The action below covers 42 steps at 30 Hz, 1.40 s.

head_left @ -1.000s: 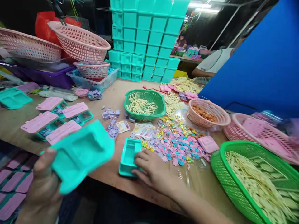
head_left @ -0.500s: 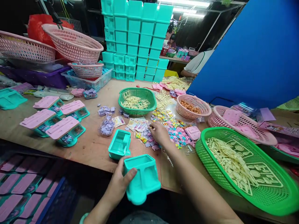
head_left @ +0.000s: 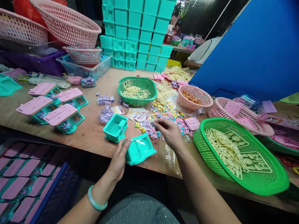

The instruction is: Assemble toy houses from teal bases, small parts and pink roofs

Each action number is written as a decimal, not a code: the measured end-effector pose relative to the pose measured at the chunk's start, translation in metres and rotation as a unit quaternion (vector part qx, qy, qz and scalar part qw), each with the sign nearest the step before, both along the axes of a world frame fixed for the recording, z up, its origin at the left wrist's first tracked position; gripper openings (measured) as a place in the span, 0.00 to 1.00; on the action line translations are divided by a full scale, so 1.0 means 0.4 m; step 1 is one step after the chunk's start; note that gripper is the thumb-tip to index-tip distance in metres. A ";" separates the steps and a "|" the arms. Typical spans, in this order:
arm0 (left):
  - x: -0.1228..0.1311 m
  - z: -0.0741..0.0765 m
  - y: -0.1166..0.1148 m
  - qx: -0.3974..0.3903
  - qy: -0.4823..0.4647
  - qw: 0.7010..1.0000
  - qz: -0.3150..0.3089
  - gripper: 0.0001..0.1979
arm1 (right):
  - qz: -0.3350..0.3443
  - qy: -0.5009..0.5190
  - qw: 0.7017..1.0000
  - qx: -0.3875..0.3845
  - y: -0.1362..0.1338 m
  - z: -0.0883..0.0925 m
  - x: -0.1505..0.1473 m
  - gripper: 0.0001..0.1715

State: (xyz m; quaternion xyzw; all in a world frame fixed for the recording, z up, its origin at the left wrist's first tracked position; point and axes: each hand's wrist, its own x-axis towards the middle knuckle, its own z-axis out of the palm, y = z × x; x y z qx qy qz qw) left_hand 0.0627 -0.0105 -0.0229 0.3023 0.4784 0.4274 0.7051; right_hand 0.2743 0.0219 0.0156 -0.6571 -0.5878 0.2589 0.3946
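My left hand [head_left: 118, 158] grips a teal plastic toy shell [head_left: 141, 149] by its left end, tilted above the table's front edge. Pinched in the fingertips of my right hand [head_left: 171, 134] is a small grey-purple plastic piece [head_left: 153, 124], partly hidden. That hand hovers just right of the loose purple pieces [head_left: 147, 126] and pink, blue and yellow small parts [head_left: 164, 115]. A second teal shell [head_left: 115, 128] stands on the table, beyond my left hand. Left of it, a clear bag of purple pieces [head_left: 105, 115] lies open.
Several teal toys with pink lids [head_left: 62, 115] stand at left; more fill a blue crate [head_left: 59, 177] below. Teal shells are stacked [head_left: 137, 34] at the back. A green basket [head_left: 137, 101] is mid-table; a larger green basket [head_left: 201, 146] and pink basket [head_left: 195, 105] stand right.
My right hand has lifted off the pile of purple pieces and drawn back with a small piece. My left hand has raised and turned the teal toy shell. The camera has tilted down.
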 end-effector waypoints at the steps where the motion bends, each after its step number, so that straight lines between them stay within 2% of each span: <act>1: 0.005 0.002 -0.003 0.006 0.005 1.000 -0.006 0.27 | 0.029 0.068 0.997 0.018 -0.052 0.018 -0.015 0.13; 2: 0.009 0.006 -0.007 0.015 0.015 1.000 -0.015 0.28 | 0.050 0.101 0.993 0.026 -0.101 0.033 -0.035 0.12; 4: 0.020 0.018 -0.016 0.034 0.039 0.998 -0.031 0.29 | 0.061 0.090 0.994 0.033 -0.178 0.046 -0.077 0.11; 7: 0.034 0.036 -0.025 0.070 0.076 0.993 -0.051 0.31 | 0.047 0.009 0.997 0.056 -0.231 0.035 -0.119 0.13; 11: 0.042 0.051 -0.026 0.106 0.102 0.986 -0.082 0.29 | 0.056 -0.063 0.993 0.085 -0.232 0.019 -0.116 0.11; 16: 0.041 0.063 -0.022 0.125 0.139 0.977 -0.106 0.28 | 0.055 -0.066 0.993 0.078 -0.231 0.028 -0.099 0.12; 21: 0.041 0.066 -0.019 0.157 0.177 0.963 -0.129 0.26 | 0.047 -0.112 0.988 0.092 -0.235 0.036 -0.108 0.11; 25: 0.043 0.066 -0.021 0.187 0.205 0.952 -0.127 0.23 | 0.029 -0.147 0.983 0.102 -0.244 0.037 -0.122 0.12; 30: 0.046 0.069 -0.029 0.209 0.191 0.950 -0.133 0.20 | 0.008 -0.168 0.979 0.110 -0.257 0.026 -0.139 0.13; 36: 0.037 0.062 -0.016 0.173 0.188 0.957 -0.140 0.26 | 0.023 -0.130 0.985 0.108 -0.250 0.016 -0.131 0.12; 39: 0.032 0.056 -0.006 0.141 0.164 0.969 -0.121 0.35 | 0.049 -0.076 0.993 0.075 -0.249 0.023 -0.116 0.06; 42: 0.030 0.052 -0.004 0.116 0.142 0.976 -0.119 0.42 | 0.043 -0.101 0.991 0.081 -0.251 0.022 -0.114 0.08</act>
